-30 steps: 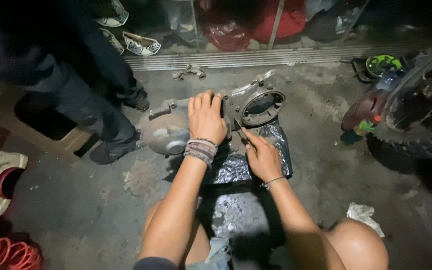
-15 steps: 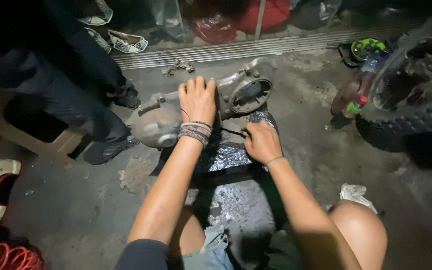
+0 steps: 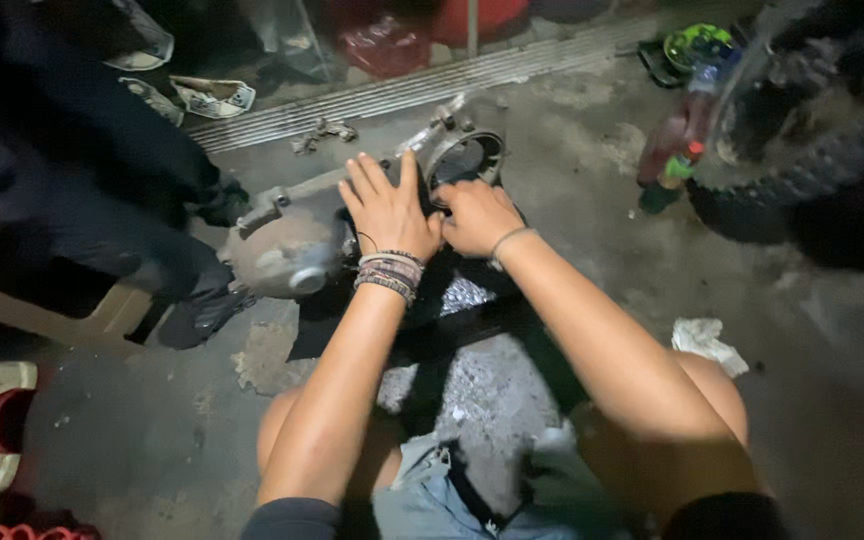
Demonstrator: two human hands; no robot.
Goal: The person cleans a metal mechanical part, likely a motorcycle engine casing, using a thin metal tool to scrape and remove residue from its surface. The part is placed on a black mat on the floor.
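left hand [image 3: 384, 207] flat, fingers spread, on engine casing [image 3: 287, 250] — right hand [image 3: 477, 215] curled beside it, grip unclear.

grey metal engine casing [image 3: 297, 250], round opening at right end, flat on concrete floor

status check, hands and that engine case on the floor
Left hand flat on the grey engine case, fingers spread. Right hand closed beside it at the round opening; grip contents unseen. Another person's dark shoe close at the case's left.
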